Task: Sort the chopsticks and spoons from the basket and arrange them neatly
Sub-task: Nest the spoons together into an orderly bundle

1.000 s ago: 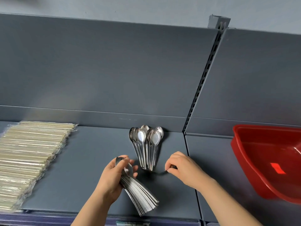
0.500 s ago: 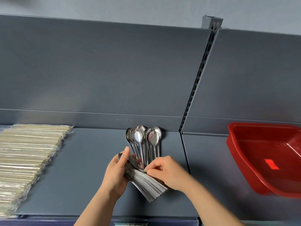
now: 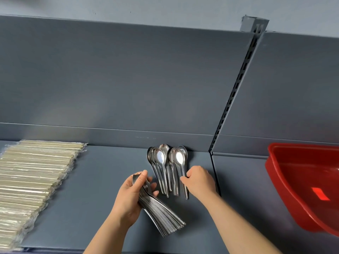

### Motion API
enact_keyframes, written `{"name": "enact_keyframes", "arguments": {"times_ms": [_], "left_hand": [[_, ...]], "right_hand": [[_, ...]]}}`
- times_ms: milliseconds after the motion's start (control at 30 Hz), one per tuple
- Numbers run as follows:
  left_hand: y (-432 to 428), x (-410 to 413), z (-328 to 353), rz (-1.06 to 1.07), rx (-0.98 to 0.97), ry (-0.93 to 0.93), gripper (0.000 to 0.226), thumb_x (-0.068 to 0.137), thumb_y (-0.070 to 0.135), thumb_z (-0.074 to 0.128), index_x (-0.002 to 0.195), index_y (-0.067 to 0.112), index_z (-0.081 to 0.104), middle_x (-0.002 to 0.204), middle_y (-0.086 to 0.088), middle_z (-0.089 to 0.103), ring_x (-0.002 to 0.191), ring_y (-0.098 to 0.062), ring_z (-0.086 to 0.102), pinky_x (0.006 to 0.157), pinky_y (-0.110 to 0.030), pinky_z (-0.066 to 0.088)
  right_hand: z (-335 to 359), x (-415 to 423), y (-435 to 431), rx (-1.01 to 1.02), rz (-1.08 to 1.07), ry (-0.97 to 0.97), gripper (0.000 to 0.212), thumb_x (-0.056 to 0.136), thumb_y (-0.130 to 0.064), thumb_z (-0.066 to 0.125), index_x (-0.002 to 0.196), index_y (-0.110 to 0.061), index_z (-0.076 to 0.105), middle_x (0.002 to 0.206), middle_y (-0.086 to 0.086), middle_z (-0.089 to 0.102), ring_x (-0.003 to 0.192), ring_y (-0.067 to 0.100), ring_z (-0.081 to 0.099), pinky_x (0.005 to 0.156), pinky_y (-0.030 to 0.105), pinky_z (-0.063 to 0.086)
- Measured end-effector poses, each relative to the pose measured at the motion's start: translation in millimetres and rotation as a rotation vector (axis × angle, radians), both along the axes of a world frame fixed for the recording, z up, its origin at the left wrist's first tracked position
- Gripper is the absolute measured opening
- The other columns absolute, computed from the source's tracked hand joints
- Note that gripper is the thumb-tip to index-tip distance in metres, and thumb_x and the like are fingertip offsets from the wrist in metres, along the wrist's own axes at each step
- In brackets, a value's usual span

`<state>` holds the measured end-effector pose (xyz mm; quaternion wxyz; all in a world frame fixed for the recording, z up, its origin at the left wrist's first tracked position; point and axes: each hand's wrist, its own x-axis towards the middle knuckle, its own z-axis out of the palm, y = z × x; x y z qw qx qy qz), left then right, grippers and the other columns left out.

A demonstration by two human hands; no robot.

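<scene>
My left hand (image 3: 129, 197) grips a thick fanned stack of metal spoons (image 3: 163, 215), handles pointing down and right. On the grey shelf (image 3: 102, 180) lie several spoons in two overlapping groups (image 3: 166, 162), bowls toward the back panel. My right hand (image 3: 200, 181) pinches the handle of the rightmost spoon (image 3: 179, 157), which lies on top of the right group. A wide row of plastic-wrapped chopsticks (image 3: 31, 178) lies at the left.
A red plastic basket (image 3: 278, 176) stands on the neighbouring shelf section at the right, its visible inside bare. A slotted upright (image 3: 236, 87) divides the two grey back panels. The shelf's front edge runs along the bottom.
My right hand took a spoon from the stack in my left hand and carried it up and right onto the right group of laid spoons.
</scene>
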<state>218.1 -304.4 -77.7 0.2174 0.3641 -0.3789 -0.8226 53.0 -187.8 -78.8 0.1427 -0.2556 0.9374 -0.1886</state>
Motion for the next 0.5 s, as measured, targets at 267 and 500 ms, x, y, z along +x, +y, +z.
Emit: {"name": "enact_keyframes", "arguments": {"times_ms": [267, 500], "left_hand": [[-3.6, -6.8, 2.9, -0.007, 0.017, -0.005, 0.02, 0.082, 0.027, 0.069, 0.089, 0.009, 0.063, 0.083, -0.013, 0.069, 0.07, -0.026, 0.07, 0.06, -0.037, 0.058], [2.3, -15.7, 7.5, -0.036, 0.026, 0.065, 0.021, 0.091, 0.023, 0.061, 0.102, 0.006, 0.06, 0.09, -0.015, 0.07, 0.079, -0.03, 0.072, 0.066, -0.043, 0.06]], "right_hand": [[2.3, -19.0, 7.6, -0.189, -0.126, -0.353, 0.035, 0.083, -0.018, 0.058, 0.055, -0.013, 0.039, 0.043, -0.003, 0.031, 0.048, 0.02, 0.027, 0.047, 0.025, 0.018], [32.9, -9.7, 39.9, -0.398, 0.131, -0.641, 0.018, 0.092, -0.016, 0.049, 0.079, -0.008, 0.059, 0.066, 0.003, 0.067, 0.054, 0.017, 0.064, 0.043, 0.023, 0.041]]}}
